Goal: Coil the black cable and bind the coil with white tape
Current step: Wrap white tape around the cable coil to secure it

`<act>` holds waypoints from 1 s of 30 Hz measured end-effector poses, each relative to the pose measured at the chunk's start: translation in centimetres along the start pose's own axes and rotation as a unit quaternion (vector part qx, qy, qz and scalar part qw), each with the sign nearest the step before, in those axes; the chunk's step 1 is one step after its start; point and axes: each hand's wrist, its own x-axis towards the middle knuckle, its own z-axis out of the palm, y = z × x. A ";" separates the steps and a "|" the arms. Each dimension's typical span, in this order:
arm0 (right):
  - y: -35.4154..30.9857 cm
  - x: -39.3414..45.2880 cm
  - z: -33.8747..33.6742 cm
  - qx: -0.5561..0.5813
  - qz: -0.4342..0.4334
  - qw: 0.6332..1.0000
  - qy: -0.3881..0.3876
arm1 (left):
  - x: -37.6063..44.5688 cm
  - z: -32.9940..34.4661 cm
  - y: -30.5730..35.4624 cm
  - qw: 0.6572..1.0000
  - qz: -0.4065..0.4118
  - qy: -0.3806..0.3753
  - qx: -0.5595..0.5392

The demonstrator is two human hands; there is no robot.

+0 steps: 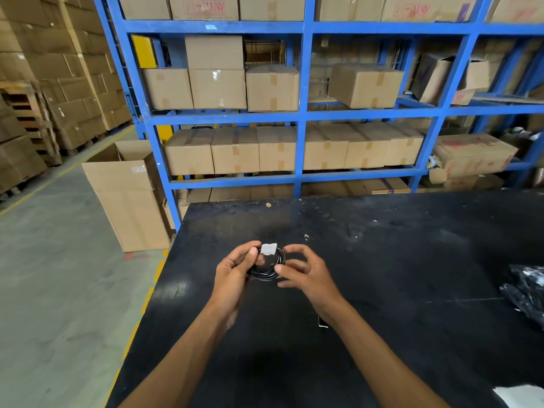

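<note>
A small coil of black cable (269, 272) is held just above the black table (382, 260). A strip of white tape (268, 249) sits across the top of the coil. My left hand (235, 270) grips the coil's left side, thumb pressed beside the tape. My right hand (300, 270) is at the coil's right side; its thumb touches the lower right of the coil and the other fingers are curled and spread apart above it. Part of the coil is hidden behind my left fingers.
A heap of black plastic bags (527, 290) lies at the table's right edge, and a white sheet (521, 396) at the near right corner. Blue shelving (300, 113) full of cardboard boxes stands behind the table. An open carton (129, 198) stands on the floor to the left.
</note>
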 end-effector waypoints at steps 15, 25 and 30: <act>1.4 2.2 -4.0 -0.154 0.032 0.987 -0.029 | 1.3 -0.1 -2.3 0.938 -0.065 -0.154 0.304; 4.9 1.9 -5.8 0.027 0.076 0.996 0.042 | 3.1 0.6 -5.9 0.959 -0.177 -0.070 0.212; 6.4 2.6 -6.3 0.046 0.069 0.994 0.063 | 3.9 1.0 -7.0 0.943 -0.212 -0.074 0.245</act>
